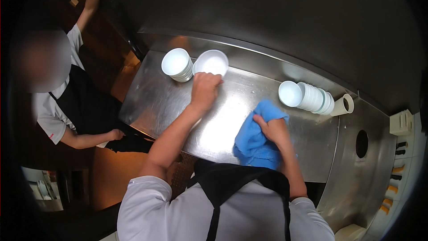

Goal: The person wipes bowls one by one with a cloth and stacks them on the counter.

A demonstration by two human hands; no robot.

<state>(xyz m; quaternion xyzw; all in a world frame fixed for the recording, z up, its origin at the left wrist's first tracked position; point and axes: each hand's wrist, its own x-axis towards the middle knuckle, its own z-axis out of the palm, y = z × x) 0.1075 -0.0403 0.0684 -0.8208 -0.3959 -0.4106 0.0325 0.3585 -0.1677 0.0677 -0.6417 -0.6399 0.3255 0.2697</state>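
Observation:
My left hand [205, 90] grips the near rim of a white bowl [211, 61] toward the back of the steel counter [223, 120]. Just left of that bowl stands a stack of white bowls [176, 64], close against it. In my right hand [273, 129] is a bunched blue cloth [254, 138], which hangs down toward the counter's front edge; some of my fingers are hidden in its folds. Farther right, a row of nested white bowls [307, 97] lies on its side along the back of the counter.
A cream cup-shaped container [343, 105] sits at the right end of the nested bowls. Beyond it is a steel surface with a round dark hole [362, 143]. Handled tools [392, 189] line the right wall. At left stands another person [84, 102] in a black apron, one arm raised.

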